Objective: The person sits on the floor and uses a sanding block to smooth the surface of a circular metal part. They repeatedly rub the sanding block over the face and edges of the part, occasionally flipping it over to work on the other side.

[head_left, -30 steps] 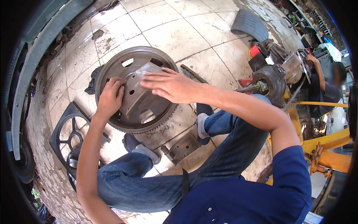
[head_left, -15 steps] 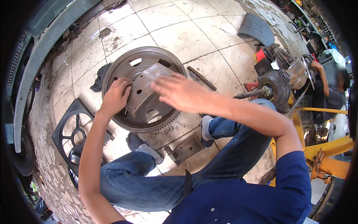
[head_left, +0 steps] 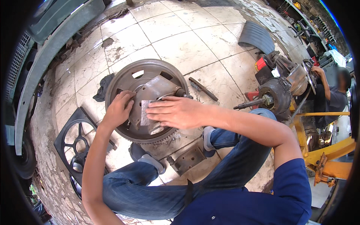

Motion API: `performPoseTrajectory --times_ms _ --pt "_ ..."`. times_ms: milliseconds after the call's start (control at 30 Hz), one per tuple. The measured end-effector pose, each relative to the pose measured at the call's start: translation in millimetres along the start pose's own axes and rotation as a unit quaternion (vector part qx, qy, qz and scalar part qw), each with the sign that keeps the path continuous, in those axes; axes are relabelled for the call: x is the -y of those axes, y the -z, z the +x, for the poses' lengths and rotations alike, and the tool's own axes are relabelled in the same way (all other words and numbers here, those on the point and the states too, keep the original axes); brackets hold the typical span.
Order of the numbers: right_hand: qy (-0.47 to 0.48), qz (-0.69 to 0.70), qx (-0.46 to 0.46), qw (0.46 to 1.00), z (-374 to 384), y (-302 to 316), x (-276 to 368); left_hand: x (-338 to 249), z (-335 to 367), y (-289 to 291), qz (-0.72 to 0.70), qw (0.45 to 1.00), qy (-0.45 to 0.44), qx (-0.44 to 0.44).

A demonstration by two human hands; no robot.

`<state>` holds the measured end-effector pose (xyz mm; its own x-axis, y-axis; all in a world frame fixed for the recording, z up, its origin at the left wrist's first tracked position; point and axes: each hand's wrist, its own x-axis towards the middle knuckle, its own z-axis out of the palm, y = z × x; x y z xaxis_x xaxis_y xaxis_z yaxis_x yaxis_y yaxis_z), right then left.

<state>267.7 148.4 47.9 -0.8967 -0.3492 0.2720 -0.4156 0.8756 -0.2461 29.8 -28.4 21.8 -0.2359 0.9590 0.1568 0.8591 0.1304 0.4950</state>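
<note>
A grey-brown metal bracket plate (head_left: 159, 84) with round holes lies across a large round metal wheel (head_left: 119, 78) with slots and a toothed lower edge. My left hand (head_left: 118, 111) is closed at the plate's left side, fingers curled, steadying it. My right hand (head_left: 180, 112) lies over the plate with its fingers together, pressing a small greyish piece of what looks like sandpaper (head_left: 144, 112) on the surface. That hand hides the plate's right part. A similar holed bracket plate (head_left: 191, 159) lies on the tiles between my feet.
A wire brush (head_left: 203, 89) lies right of the wheel, a black cloth (head_left: 103, 87) left of it. A black round-holed frame (head_left: 62, 139) is at lower left. A greasy axle assembly (head_left: 275, 92) stands at right, near another person (head_left: 332, 90) and yellow metal stands (head_left: 330, 152).
My right hand has moved down and slightly left over the plate, from a blur to a clear press, and the greyish piece now shows under its fingertips. The left hand stays at the plate's side.
</note>
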Motion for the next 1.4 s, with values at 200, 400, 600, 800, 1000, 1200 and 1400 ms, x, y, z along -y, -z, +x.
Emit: performPoseTrajectory --times_ms 200,400,600,800,1000,1200,1400 --pt "-0.153 -0.069 -0.029 0.985 -4.5 -7.9 -8.2 -3.8 -3.4 4.5 -0.011 1.000 0.012 -0.002" --pt "-0.073 -0.105 -0.043 0.991 -0.3 -9.9 14.7 -22.3 4.4 9.5 -0.127 0.991 0.043 -0.019" --pt "-0.147 -0.053 -0.043 0.987 -8.4 -6.0 -1.6 -65.2 11.2 12.7 -0.227 0.973 -0.032 0.007" --pt "-0.187 0.097 -0.023 0.977 -10.5 6.6 -10.9 -71.7 14.9 17.0 -0.134 0.988 -0.057 0.042" --pt "-0.155 0.025 0.075 0.985 -16.9 39.3 -4.9 -74.1 15.4 4.9 -0.180 0.983 0.033 0.030" --pt "-0.151 0.004 0.137 0.979 -14.0 52.5 4.5 -93.9 28.3 -9.1 -0.136 0.989 0.062 -0.009" --pt "-0.209 0.111 0.125 0.963 -17.4 72.8 -27.0 -91.8 26.8 -14.7 -0.063 0.998 -0.018 -0.012"
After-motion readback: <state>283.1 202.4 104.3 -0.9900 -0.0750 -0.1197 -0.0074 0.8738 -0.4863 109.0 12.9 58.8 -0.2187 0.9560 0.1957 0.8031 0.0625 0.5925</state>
